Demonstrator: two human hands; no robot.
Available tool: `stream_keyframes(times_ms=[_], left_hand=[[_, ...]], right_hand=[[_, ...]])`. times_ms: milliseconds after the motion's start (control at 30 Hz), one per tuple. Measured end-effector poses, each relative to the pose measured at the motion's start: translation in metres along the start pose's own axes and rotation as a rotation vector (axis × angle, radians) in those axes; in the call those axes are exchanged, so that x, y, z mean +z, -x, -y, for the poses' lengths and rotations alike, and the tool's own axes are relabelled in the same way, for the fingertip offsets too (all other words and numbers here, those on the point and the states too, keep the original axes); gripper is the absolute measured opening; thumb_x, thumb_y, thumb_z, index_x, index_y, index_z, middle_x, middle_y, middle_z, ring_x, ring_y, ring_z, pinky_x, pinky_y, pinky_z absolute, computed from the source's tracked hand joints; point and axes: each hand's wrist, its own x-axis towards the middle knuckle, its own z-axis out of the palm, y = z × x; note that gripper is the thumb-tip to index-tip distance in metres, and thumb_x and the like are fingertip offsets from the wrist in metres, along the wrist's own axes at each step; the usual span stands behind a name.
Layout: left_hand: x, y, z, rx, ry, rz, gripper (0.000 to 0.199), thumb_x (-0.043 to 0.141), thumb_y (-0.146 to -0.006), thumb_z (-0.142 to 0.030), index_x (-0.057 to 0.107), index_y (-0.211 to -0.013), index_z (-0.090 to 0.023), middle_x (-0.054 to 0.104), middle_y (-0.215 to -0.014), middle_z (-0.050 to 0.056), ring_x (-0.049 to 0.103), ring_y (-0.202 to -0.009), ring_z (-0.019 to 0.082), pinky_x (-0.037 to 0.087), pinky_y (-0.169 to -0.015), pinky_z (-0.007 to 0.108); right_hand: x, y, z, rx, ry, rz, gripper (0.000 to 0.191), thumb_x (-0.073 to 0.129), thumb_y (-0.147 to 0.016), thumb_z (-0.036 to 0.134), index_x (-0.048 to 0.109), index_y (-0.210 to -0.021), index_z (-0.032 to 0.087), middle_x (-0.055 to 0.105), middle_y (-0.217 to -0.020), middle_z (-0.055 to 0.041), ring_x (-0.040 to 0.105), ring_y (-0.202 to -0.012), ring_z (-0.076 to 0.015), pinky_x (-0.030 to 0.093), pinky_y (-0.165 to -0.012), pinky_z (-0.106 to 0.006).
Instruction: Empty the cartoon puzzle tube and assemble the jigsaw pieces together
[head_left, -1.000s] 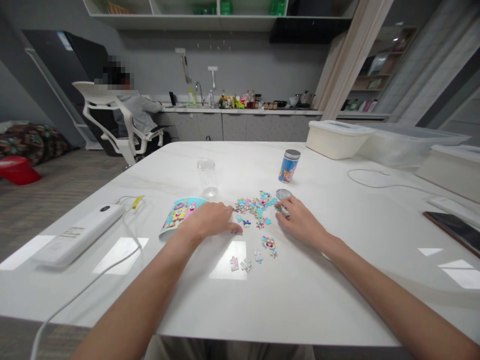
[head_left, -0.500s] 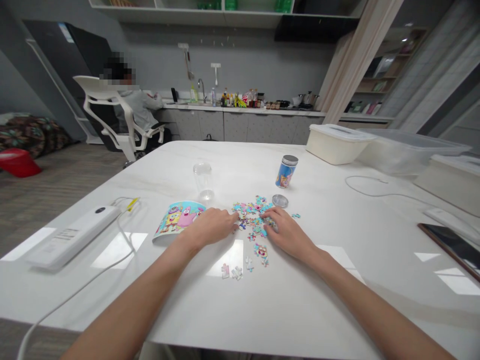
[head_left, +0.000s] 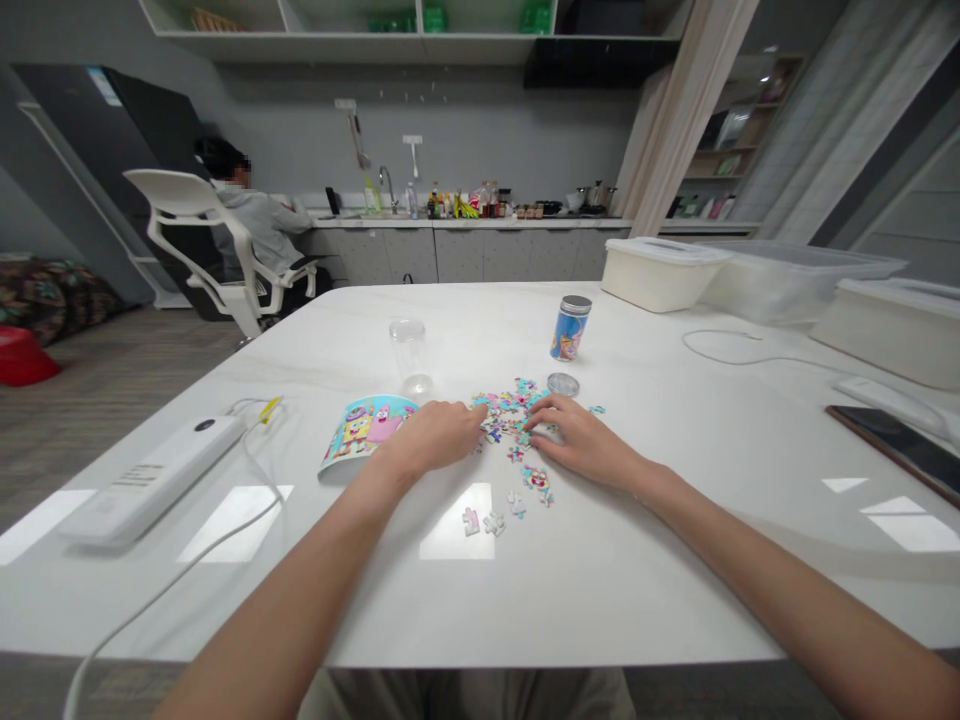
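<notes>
A pile of small jigsaw pieces (head_left: pixel 511 405), mostly turquoise with pink and purple, lies between my two hands. At the pile's left edge is my left hand (head_left: pixel 441 438), its fingers curled in; whether a piece is in them is hidden. My right hand (head_left: pixel 581 440) rests on the pile's right side with fingers bent and somewhat apart, touching pieces. A small joined cluster (head_left: pixel 535 478) with a face print lies nearer me, and several loose pieces (head_left: pixel 493 523) lie below it. A curved picture sheet (head_left: pixel 360 430) with cartoon figures lies partly behind my left hand.
Beyond the pile stand a clear jar (head_left: pixel 409 355) and a printed can (head_left: pixel 571 328); a clear lid (head_left: pixel 563 384) lies nearby. A power strip (head_left: pixel 157 480) with a cable is left, a phone (head_left: pixel 900 450) right. Storage boxes (head_left: pixel 664 275) stand at back right. A person (head_left: pixel 259 225) sits far left.
The camera view has shifted, so the table things sit a little differently in it. My left hand is slightly closer to the pile; my right hand stays on its right side.
</notes>
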Motion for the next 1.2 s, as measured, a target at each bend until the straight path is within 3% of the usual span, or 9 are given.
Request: stream_keyframes(times_ms=[333,733,933,1000,1100,1200], left_hand=[[0.006,-0.002,0.0,0.002,-0.024,-0.017,0.027,0.037,-0.097,-0.028,0.054,-0.114,-0.015,0.069,-0.079,0.011,0.067,-0.071,0.023,0.043,-0.061,0.029],[0.007,-0.004,-0.003,-0.008,-0.06,-0.056,0.023,0.04,-0.096,-0.023,0.056,-0.11,-0.015,0.07,-0.076,0.01,0.067,-0.065,0.021,0.04,-0.055,0.027],[0.001,-0.001,-0.009,0.104,0.028,-0.103,0.031,0.041,-0.098,-0.041,0.06,-0.107,-0.018,0.069,-0.074,0.007,0.065,-0.066,0.021,0.04,-0.058,0.028],[-0.002,0.001,-0.012,0.17,0.121,-0.095,0.039,0.045,-0.094,-0.054,0.062,-0.1,-0.019,0.067,-0.072,0.006,0.064,-0.066,0.021,0.039,-0.059,0.028],[-0.006,0.005,-0.016,0.229,0.28,-0.037,0.052,0.06,-0.077,-0.069,0.063,-0.097,-0.021,0.066,-0.073,0.004,0.062,-0.07,0.021,0.039,-0.06,0.027],[-0.009,0.007,-0.019,0.246,0.407,0.049,0.051,0.071,-0.068,-0.064,0.063,-0.096,-0.023,0.066,-0.074,0.002,0.062,-0.076,0.021,0.038,-0.061,0.026]], right_hand=[[0.002,0.001,0.006,-0.024,-0.02,-0.017,0.012,0.06,-0.085,0.016,0.066,-0.093,0.021,0.06,-0.109,-0.0087,0.059,-0.106,-0.0232,0.048,-0.095,-0.044],[0.001,0.0,0.005,-0.029,0.058,-0.028,0.012,0.061,-0.084,0.015,0.068,-0.094,0.018,0.062,-0.107,-0.0115,0.06,-0.102,-0.0255,0.049,-0.09,-0.044],[0.0,0.0,0.0,-0.054,0.032,-0.035,0.009,0.06,-0.084,0.015,0.068,-0.088,0.019,0.063,-0.1,-0.0089,0.059,-0.097,-0.0235,0.048,-0.087,-0.042],[0.0,0.0,-0.001,-0.043,0.015,-0.029,0.009,0.06,-0.084,0.015,0.067,-0.087,0.019,0.063,-0.099,-0.0084,0.059,-0.095,-0.0232,0.048,-0.087,-0.043],[-0.001,0.001,0.001,-0.032,-0.01,-0.022,0.009,0.058,-0.085,0.015,0.066,-0.086,0.02,0.062,-0.099,-0.0081,0.059,-0.095,-0.0227,0.048,-0.087,-0.042],[-0.004,0.001,0.005,-0.072,-0.038,-0.015,0.011,0.057,-0.086,0.015,0.067,-0.088,0.02,0.061,-0.103,-0.0082,0.058,-0.098,-0.0223,0.048,-0.088,-0.042]])
